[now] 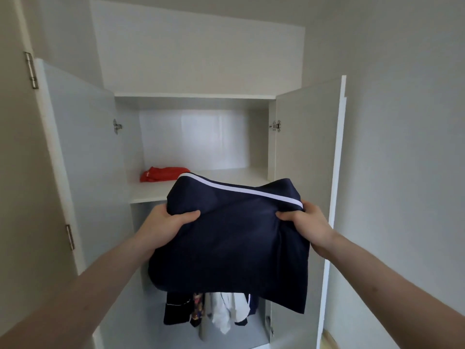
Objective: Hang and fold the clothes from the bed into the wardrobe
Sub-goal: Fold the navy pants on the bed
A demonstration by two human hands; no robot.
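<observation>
Fingers of both hands are hidden under a folded navy garment (234, 238); only the thumbs show, each pressed flat on the top of the cloth, so the garment is pinched between thumb and unseen fingers at either side. Left hand (167, 226) grips the garment's left edge, right hand (305, 226) its right edge near the end of a white stripe (241, 190) that runs across the far fold. Whether the hidden fingers are spread or together cannot be told.

Garment position: held in the air in front of the open wardrobe (196, 96), its far edge level with and just over the front lip of the shelf (151, 192), its near part hanging below the shelf line. It does not appear to rest on the shelf.

On the shelf, toward its left rear, lies a folded red garment (163, 174), apart from the navy one.

Below the shelf, hanging clothes (208, 311) are partly visible under the navy garment: dark, patterned and white pieces.

Both wardrobe doors stand open, left door (83, 152) and right door (307, 147).
</observation>
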